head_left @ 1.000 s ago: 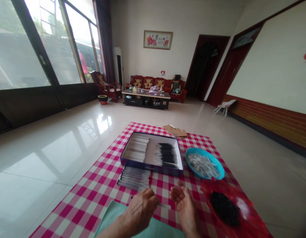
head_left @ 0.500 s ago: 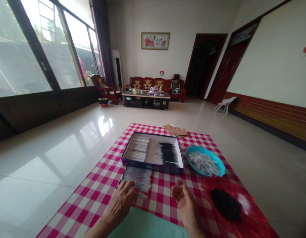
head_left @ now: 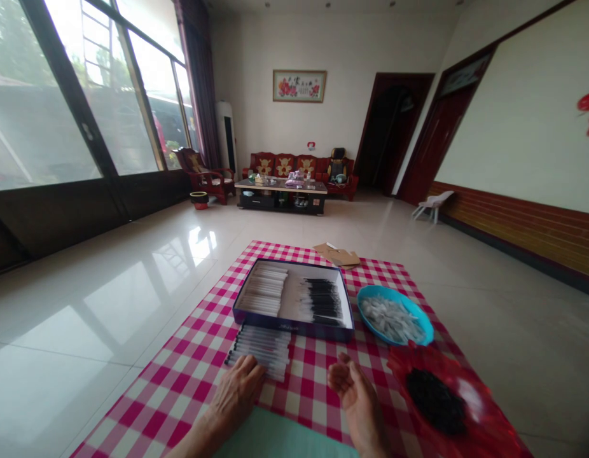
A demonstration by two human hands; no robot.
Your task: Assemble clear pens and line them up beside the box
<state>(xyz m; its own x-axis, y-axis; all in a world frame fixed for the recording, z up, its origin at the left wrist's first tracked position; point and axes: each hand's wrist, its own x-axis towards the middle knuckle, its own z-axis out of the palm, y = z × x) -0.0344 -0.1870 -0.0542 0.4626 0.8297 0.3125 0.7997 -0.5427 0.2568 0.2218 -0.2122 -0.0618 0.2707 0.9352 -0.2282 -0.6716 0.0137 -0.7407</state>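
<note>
My left hand (head_left: pixel 237 393) lies flat on the red-and-white checked cloth (head_left: pixel 180 388), its fingertips touching the near end of a row of clear pens (head_left: pixel 260 346). My right hand (head_left: pixel 352 395) hovers palm-up with loosely curled fingers and nothing in it, to the right of the pens. Behind the pens stands a dark blue shallow box (head_left: pixel 294 324) holding a pile of white pen tubes on the left and black-ended pens on the right. A blue bowl (head_left: pixel 421 318) of small pale parts and a red tray (head_left: pixel 485 413) with a heap of small black parts lie at the right.
A green mat (head_left: pixel 285 442) lies under my forearms at the near edge. Folded cardboard (head_left: pixel 339 256) sits at the cloth's far end. Glossy floor tiles surround the cloth. A coffee table, red sofa and a white chair stand far back.
My left hand slid from the centre toward the left and forward onto the near end of the pen row. The right hand stayed in place, palm up.
</note>
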